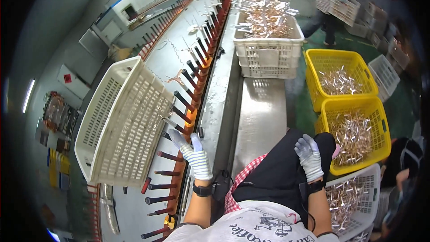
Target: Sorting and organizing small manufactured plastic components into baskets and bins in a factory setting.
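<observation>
My left hand, in a striped white and grey glove, reaches up to the row of dark-tipped pegs along the conveyor. Its thumb and fingers are apart beside a peg, and I see nothing gripped between them. Just beyond the fingertips, a small silver and copper piece sits among the pegs. Farther along, a branched copper piece rests on another peg. On my dark-trousered knee lies my right hand, gloved alike, its fingers loosely bent and spread, with nothing seen in it.
Left of the pegs stands a large white crate. A white crate heaped with silver and copper parts is ahead on a metal bench. Yellow crates and a white crate of parts stand right. Another person carries a crate.
</observation>
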